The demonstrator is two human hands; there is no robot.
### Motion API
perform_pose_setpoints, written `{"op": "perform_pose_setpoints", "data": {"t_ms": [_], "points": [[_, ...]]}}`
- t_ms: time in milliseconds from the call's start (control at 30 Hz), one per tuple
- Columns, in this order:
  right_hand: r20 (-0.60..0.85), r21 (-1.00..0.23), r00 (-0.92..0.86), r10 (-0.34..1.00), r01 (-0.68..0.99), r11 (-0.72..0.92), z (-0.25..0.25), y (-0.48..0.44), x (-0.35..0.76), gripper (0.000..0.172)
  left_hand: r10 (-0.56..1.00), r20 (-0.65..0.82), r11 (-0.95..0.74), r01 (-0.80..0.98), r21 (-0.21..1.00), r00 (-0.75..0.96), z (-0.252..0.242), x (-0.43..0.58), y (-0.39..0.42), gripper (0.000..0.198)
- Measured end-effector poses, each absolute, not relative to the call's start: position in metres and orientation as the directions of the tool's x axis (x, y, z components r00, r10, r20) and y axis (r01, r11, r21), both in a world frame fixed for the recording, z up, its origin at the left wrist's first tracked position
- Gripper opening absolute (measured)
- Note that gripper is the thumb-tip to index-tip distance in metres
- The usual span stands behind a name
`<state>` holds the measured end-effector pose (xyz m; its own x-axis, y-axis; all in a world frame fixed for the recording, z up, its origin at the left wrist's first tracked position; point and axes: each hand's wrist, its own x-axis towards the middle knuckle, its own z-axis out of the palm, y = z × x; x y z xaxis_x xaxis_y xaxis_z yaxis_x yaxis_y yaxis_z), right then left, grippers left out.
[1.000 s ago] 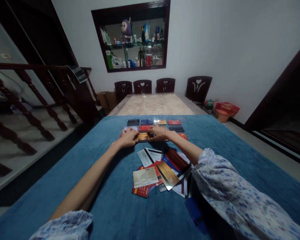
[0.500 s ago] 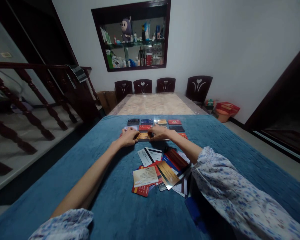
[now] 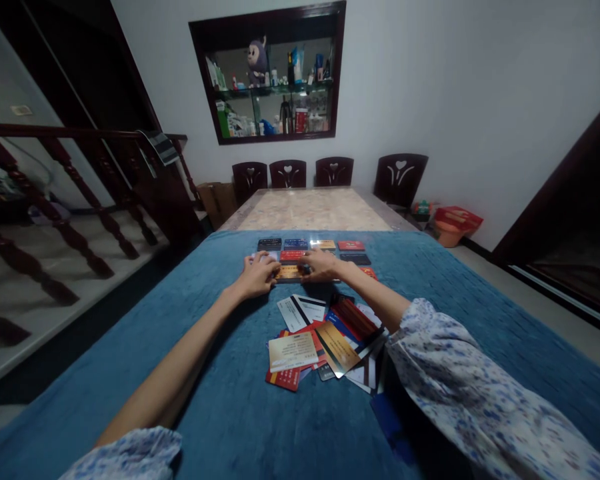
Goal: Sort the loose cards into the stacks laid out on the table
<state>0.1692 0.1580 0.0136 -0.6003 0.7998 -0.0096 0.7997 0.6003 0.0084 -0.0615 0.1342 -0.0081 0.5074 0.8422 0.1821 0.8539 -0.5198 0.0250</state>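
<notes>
- At nine o'clock of the gold card (image 3: 291,272), the left hand (image 3: 257,273) is half-curled, fingertips at its end; I cannot tell how firmly.
- Centre, on the desk's (image 3: 315,208) plush blue cloth (image 3: 220,413), that card seems stacked — probably light, stiff, slick, best taken by its short ends.
- At three o'clock, the right hand (image 3: 323,265) curls likewise at the opposite end.
- At five o'clock, glossy, thin loose cards (image 3: 336,350) overlap — apt to slide.

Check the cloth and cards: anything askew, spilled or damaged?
No spill or visible damage. Only the heap of cards nearer the camera looks askew: they overlap at mixed angles on the blue cloth, unlike the neat rows of cards by the left hand and right hand.
</notes>
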Motion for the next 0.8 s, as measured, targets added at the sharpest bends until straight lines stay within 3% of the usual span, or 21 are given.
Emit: {"op": "perform_pose_setpoints", "data": {"t_ms": [433,800], "points": [[0.173,0.007,-0.63,0.757,0.77,0.638,0.012,0.126,0.187,0.035,0.799,0.307,-0.554,0.831,0.041,0.517,-0.008,-0.061,0.09,0.028],[0.138,-0.028,-0.684,0.716,0.72,0.694,0.001,0.093,0.185,0.026,0.807,0.187,-0.573,0.82,0.013,0.561,-0.004,-0.038,0.048,0.024]]}}
